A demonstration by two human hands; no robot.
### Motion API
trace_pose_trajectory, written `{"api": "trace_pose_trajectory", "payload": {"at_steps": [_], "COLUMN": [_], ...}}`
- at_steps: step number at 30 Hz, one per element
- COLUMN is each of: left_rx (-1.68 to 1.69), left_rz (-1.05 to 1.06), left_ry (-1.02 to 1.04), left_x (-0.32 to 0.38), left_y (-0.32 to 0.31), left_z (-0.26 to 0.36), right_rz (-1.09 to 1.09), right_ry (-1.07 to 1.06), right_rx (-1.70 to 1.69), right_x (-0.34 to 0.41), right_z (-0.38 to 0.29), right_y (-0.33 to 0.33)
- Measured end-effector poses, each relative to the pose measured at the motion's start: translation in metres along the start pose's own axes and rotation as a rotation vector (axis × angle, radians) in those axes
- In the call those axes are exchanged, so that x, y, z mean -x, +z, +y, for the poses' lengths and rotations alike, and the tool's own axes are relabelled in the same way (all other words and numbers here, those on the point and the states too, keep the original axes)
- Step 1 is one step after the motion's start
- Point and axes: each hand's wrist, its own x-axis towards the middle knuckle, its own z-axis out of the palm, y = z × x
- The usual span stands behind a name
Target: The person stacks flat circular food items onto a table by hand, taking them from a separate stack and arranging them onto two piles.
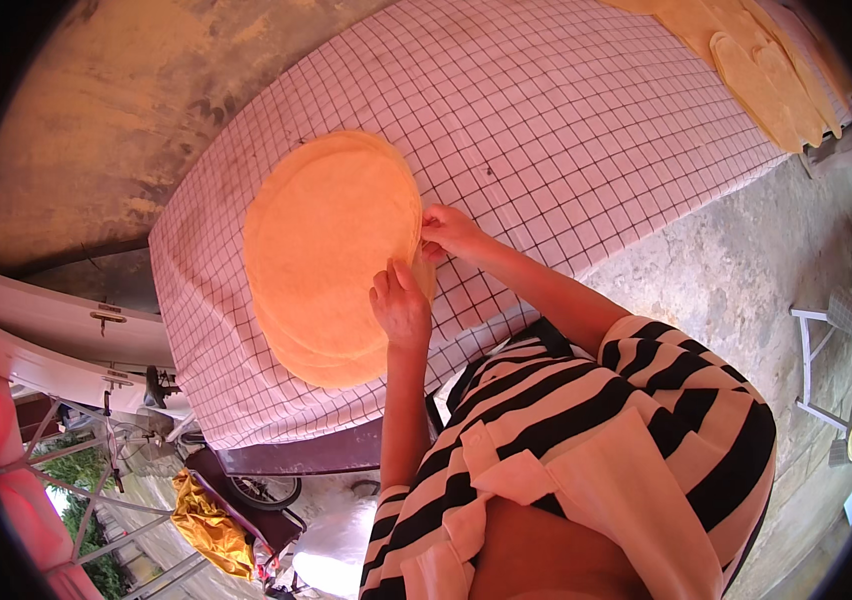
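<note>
A loose stack of thin, round yellow-orange sheets [336,247] lies on a checked tablecloth [546,135]. Their edges are slightly offset, with lower sheets showing at the bottom of the pile. My left hand [402,304] rests at the near right part of the stack, fingers bent and thumb side at the rim, pinching the sheet edges. Just above it, my right hand [454,232] pinches the right rim between thumb and fingers. Both hands are close together but apart. The undersides of the held edges are hidden by my fingers.
More flat yellow pieces [771,82], some long and rounded, lie at the table's far right end. A stained wall [118,120] borders the far side. White doors with latches [66,315], a wheeled cart with golden cloth [208,525] and a metal-legged stand [808,367] are nearby.
</note>
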Motion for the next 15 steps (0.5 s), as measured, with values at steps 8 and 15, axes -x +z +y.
{"api": "trace_pose_trajectory", "payload": {"at_steps": [8,15], "left_rx": [-0.011,-0.005], "left_rz": [0.048,0.017], "left_ry": [-0.030,-0.095], "left_x": [0.010,0.009], "left_y": [-0.002,-0.004], "left_z": [-0.001,0.008], "right_rz": [0.016,0.010], "right_ry": [-0.064,-0.067], "right_rx": [0.003,-0.030], "right_x": [0.004,0.005], "right_z": [-0.007,-0.007], "right_y": [0.011,0.014]}}
